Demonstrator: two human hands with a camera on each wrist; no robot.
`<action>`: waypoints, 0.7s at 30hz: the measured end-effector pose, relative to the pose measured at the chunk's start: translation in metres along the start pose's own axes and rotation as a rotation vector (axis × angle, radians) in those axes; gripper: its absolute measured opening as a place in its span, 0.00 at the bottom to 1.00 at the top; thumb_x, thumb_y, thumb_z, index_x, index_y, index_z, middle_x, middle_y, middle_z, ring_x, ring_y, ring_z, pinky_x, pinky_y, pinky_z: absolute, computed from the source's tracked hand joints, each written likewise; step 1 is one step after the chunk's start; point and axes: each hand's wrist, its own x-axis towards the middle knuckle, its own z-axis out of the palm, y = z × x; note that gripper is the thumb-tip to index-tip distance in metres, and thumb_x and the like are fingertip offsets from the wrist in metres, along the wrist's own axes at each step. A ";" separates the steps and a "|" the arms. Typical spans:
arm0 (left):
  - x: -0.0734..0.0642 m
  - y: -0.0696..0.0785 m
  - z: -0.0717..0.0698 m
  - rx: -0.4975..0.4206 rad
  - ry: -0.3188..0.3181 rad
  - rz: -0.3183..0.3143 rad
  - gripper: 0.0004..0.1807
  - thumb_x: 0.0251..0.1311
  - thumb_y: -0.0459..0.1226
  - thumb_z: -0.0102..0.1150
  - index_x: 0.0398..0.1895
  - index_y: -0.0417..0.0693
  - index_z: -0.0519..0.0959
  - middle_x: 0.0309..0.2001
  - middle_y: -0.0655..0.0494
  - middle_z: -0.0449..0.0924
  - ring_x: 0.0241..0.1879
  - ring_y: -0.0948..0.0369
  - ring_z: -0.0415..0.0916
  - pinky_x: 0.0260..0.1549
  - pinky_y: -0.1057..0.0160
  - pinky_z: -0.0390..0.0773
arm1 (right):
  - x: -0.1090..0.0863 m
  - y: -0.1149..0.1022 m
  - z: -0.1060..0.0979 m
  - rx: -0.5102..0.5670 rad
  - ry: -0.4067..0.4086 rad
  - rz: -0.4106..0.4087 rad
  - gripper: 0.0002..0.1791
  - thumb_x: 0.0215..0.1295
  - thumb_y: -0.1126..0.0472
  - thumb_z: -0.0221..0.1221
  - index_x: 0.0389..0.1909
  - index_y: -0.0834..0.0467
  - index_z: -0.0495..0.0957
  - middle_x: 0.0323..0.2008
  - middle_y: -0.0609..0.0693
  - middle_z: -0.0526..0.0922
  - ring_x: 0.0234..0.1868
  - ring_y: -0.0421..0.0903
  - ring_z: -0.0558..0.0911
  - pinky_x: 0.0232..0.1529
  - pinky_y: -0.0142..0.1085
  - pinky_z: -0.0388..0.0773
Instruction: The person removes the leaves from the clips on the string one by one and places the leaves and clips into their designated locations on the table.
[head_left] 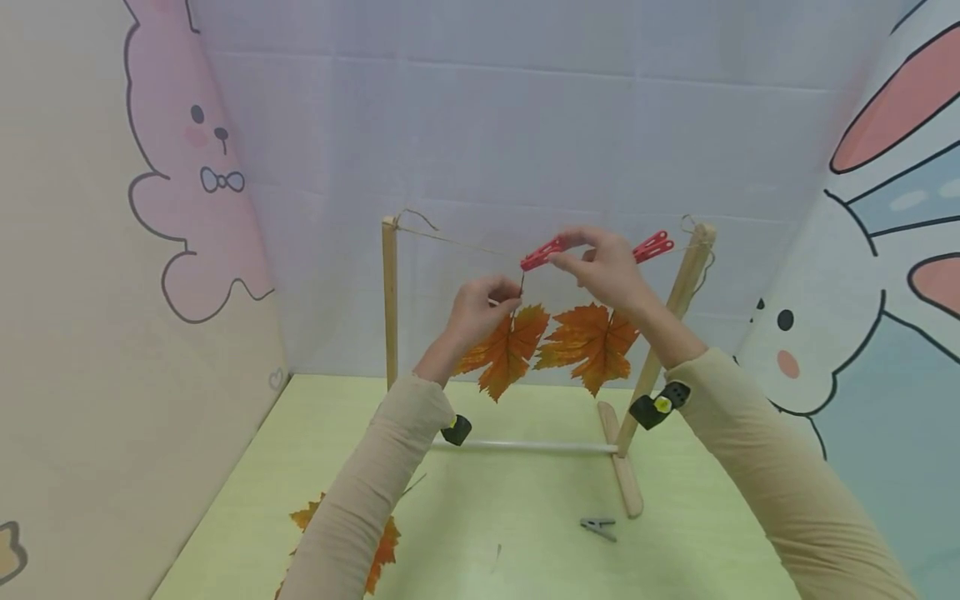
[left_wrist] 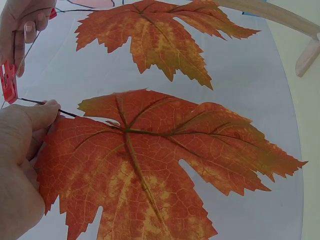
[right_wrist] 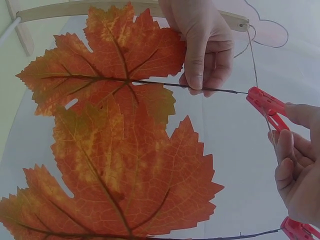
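The left hand [head_left: 477,312] pinches the dark stem [right_wrist: 162,84] of a jagged orange leaf [head_left: 510,354] while the right hand [head_left: 606,265] grips a red plastic clothespin [head_left: 537,256] at the tan string [head_left: 450,240] between wooden posts [head_left: 390,300].

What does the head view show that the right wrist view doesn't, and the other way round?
Head only: the gray clip and a leaf lying on the table.
Right wrist only: the right hanging leaf's stem reaching its red clip.
Both: left grip pinching the left hanging leaf's stem, right grip holding another red clip.
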 end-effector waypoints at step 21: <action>-0.005 0.003 0.001 0.056 0.006 0.052 0.05 0.56 0.33 0.59 0.35 0.41 0.80 0.33 0.52 0.81 0.33 0.60 0.78 0.35 0.68 0.77 | -0.003 -0.003 -0.004 0.006 0.115 -0.070 0.14 0.56 0.56 0.62 0.38 0.63 0.82 0.24 0.55 0.82 0.09 0.41 0.62 0.09 0.31 0.57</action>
